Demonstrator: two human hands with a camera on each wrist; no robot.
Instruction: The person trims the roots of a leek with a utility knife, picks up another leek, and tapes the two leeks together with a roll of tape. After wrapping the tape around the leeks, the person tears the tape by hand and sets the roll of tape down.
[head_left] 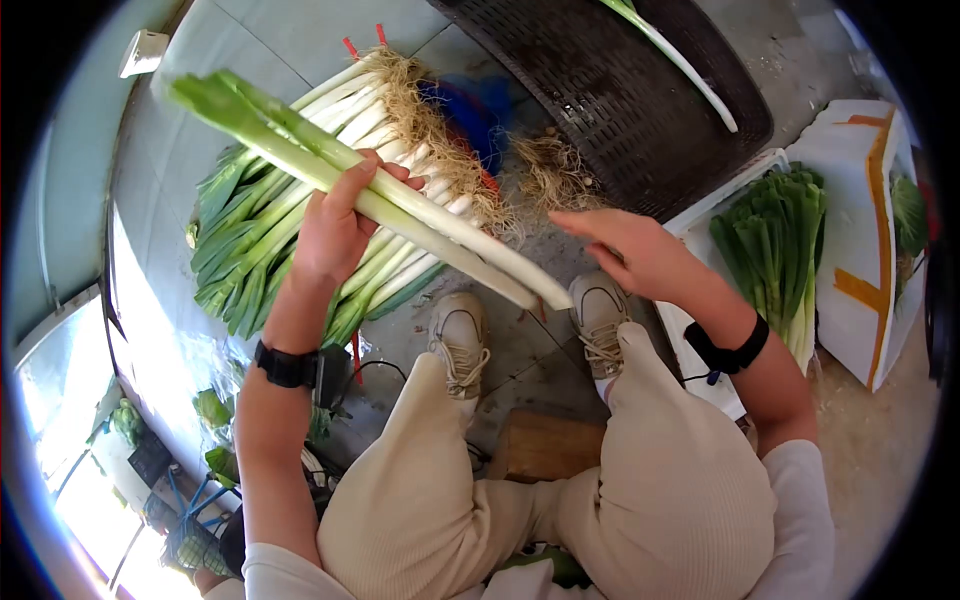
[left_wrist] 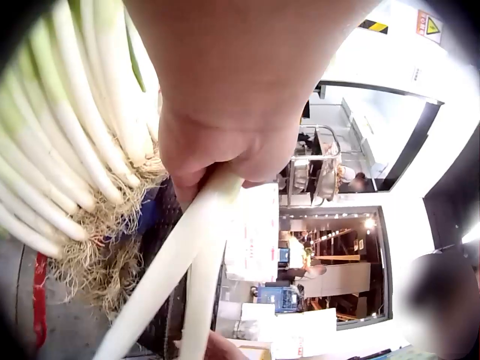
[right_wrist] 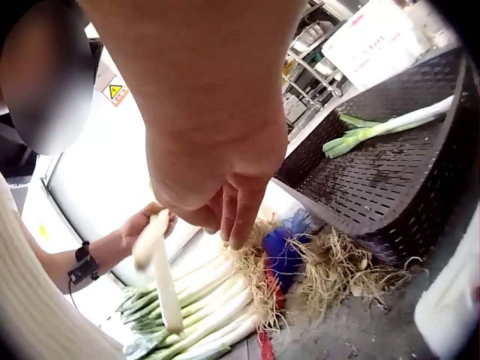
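My left hand [head_left: 340, 222] grips two long leeks [head_left: 450, 222] around their middles. Their green tops point to the upper left, and their white, rootless ends reach down toward the shoes. Just right of those ends, my right hand [head_left: 640, 250] hovers with fingers extended and holds nothing; in the right wrist view its fingers [right_wrist: 241, 214] hang loosely. Below the left hand lies a big pile of leeks [head_left: 245, 265] on the floor, with stringy roots [head_left: 425, 120] still on their white ends.
A dark slatted crate [head_left: 590, 75] at the back holds a leek [head_left: 690, 72]. Cut-off roots [head_left: 553, 175] lie beside it, near blue netting [head_left: 470, 115]. Bunched greens [head_left: 770, 240] fill a white foam box at right, next to a taped foam piece [head_left: 850, 240]. A wooden block [head_left: 550, 445] sits between the legs.
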